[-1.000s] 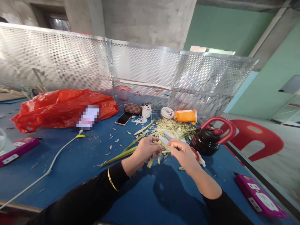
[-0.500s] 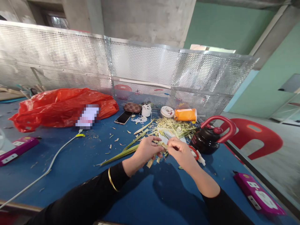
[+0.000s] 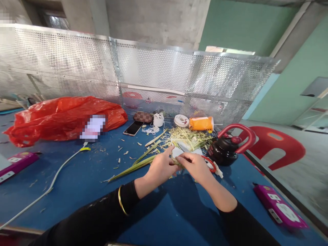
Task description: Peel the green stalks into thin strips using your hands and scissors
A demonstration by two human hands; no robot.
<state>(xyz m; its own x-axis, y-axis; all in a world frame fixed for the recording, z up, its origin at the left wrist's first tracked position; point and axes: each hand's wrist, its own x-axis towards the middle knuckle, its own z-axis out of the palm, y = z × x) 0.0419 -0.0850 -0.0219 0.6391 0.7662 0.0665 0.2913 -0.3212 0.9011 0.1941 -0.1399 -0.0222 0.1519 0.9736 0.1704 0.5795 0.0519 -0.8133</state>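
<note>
at the near edge of the table (image 3: pixel 153 222): dark sleeves (image 3: pixel 87 218) reach in, gold bangle (image 3: pixel 122 201) round the left one.
near right: purple box (image 3: pixel 282 207) on the table, well apart from the right hand (image 3: pixel 196 166).
left hand (image 3: pixel 159 168): one finger raised, the rest partly curled; thumb and fingers closed on a strip (image 3: pixel 176 162), contact partly hidden.
right hand grip: thumb and forefinger pinched together on the strip's right end.
strip position: pale green, between the two hands, over the table.
stalks (image 3: pixel 133 168): long, green, lying just left of the left hand.
red loop (image 3: pixel 212 164): just beside the right hand.
paper (image 3: pixel 175 153): white, just beyond the hands.
kettle (image 3: pixel 222 150): black, upright, right of the paper.
peelings (image 3: pixel 192 135): loose heap beyond the paper.
phone (image 3: pixel 133 128): flat, screen dark, left of the heap.
reel (image 3: pixel 181 120) and orange pack (image 3: pixel 202 123): side by side behind the heap.
red bag (image 3: pixel 64 114): crumpled, far left.
screen (image 3: pixel 153 68): perforated metal, upright at the back.
</note>
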